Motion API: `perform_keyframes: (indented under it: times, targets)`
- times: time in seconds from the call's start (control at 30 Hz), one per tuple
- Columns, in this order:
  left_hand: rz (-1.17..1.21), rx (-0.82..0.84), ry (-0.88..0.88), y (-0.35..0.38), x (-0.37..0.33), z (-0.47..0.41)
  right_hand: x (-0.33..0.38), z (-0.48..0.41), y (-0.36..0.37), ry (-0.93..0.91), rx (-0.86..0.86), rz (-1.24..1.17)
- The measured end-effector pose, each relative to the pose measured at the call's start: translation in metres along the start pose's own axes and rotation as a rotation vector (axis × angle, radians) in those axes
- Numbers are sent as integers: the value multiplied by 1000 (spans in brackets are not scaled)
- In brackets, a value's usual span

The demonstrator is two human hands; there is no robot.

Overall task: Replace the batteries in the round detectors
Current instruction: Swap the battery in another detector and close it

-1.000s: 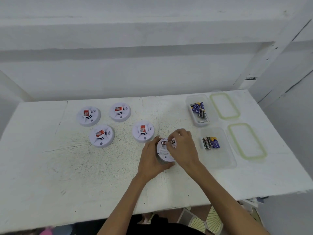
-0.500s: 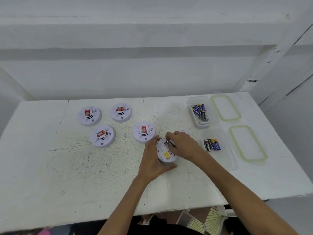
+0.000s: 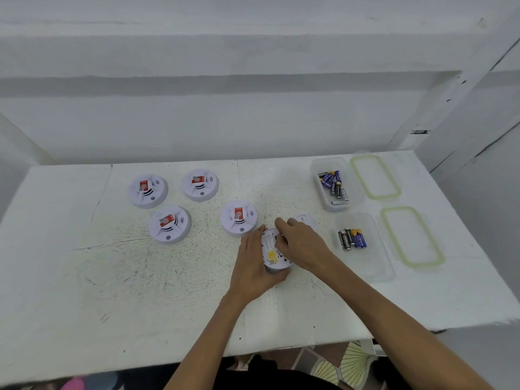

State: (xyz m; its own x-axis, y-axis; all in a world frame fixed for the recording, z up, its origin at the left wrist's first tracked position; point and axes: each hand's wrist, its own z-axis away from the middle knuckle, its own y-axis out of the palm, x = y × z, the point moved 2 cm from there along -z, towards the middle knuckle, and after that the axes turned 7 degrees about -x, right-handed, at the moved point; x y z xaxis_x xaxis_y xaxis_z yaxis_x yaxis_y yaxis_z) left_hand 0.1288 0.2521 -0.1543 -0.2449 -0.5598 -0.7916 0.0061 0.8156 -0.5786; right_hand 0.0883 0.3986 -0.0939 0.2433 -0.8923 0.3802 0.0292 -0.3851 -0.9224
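One of five detectors open, battery swap mid-way.
Left hand (image 3: 253,266) has its grip clamped round the upturned detector (image 3: 270,253) at the front-centre of the bench (image 3: 140,291). Right hand (image 3: 302,246) has fingers curled over the battery bay; cannot tell if that grip pinches a cell. A loose white cover (image 3: 306,220) lies just behind it. Four detectors (image 3: 169,224) sit face-up to the left, closed; can't judge whether they're done or pending. Batteries (image 3: 333,184) are in the far tub (image 3: 351,192) and the near tub (image 3: 371,266), lids off. Likely left on this unit: seat the cells, refit the cover.
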Motion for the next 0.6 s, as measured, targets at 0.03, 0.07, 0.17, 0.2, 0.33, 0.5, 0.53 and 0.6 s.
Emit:
perform_keyframes:
  times: [0.03, 0.07, 0.17, 0.2, 0.33, 0.5, 0.53, 0.6]
  targets:
    - [1, -4, -4, -1, 0, -1, 0, 0, -1, -6, -27, -23]
    - [5, -10, -8, -2, -2, -2, 0, 1, -2, -13, -69, -41]
    - [5, -22, 11, -4, -2, -3, -1, 8, -1, 7, -196, -68]
    - [5, -25, 7, -4, -1, -3, -2, 12, -1, 53, -229, -115]
    - [33, -44, -49, -3, 4, 0, 0, 28, -6, 230, -396, -380]
    - [47, -19, -74, -7, 4, 1, -5, 39, -36, 460, -517, -680]
    - [46, -15, -78, -8, 3, 1, -11, 41, -43, 482, -548, -684]
    - [63, -17, -68, -11, 0, 2, -28, 44, -58, 526, -603, -644]
